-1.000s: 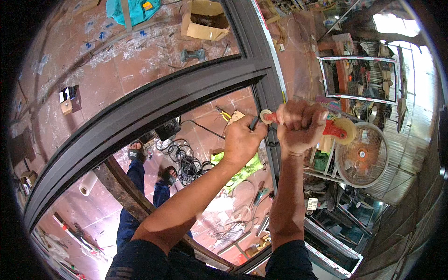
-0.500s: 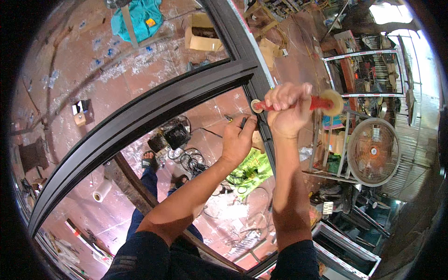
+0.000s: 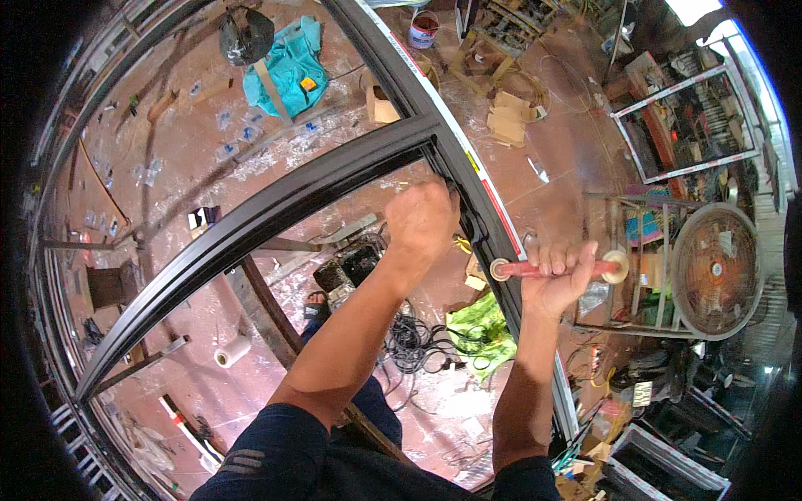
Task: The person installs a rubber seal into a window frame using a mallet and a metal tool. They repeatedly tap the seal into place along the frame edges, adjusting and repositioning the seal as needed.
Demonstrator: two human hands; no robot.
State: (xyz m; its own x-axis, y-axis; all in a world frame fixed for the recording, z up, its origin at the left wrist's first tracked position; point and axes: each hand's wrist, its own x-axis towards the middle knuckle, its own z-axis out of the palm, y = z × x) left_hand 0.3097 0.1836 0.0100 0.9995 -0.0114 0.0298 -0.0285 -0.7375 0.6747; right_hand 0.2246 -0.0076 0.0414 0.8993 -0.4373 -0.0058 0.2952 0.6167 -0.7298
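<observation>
A dark grey metal frame lies across my view, its crossbar meeting a long side bar. My left hand is closed in a fist at the inner edge of the side bar, just below that corner. Whatever its fingers hold is hidden. A black flexible strip curves along the bar beside the fist. To the right of the bar, my right hand wraps round the red handle of a spline roller with a cream wheel at each end. The roller's left wheel is near the bar's outer edge.
A brown beam passes under the frame. On the floor lie coiled black cables, a bright green bag, a white roll and a teal cloth. At right stands a large round fan, near white-edged frames.
My right hand has come down and slightly right with the roller. My left hand has turned into a tighter fist, hiding the dark item between thumb and finger. The whole view has shifted.
</observation>
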